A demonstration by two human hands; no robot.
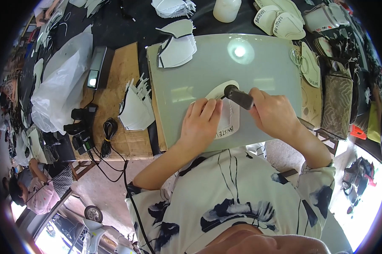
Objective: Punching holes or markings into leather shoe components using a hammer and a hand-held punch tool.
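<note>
At L we've a whitish plastic bag point(62, 84), then a dark box point(100, 67) on brown board point(125, 63); nearer, a coiled black cable point(109, 131) w/ a stack of white pieces point(136, 110) to its R. More white pieces point(178, 50) lie on the grey plate's point(279, 63) far L corner. Mid-plate, our L hand point(203, 120) rests, fingers bent, on the cream template point(235, 118); can't tell if it's pinching anything. Our R hand point(275, 112) grasps a dark hammer-like tool point(241, 99), head above the template's far part; contact unclear. Far R: cream shapes point(288, 25); nearer, a patterned bag point(336, 99) R of the plate.
</note>
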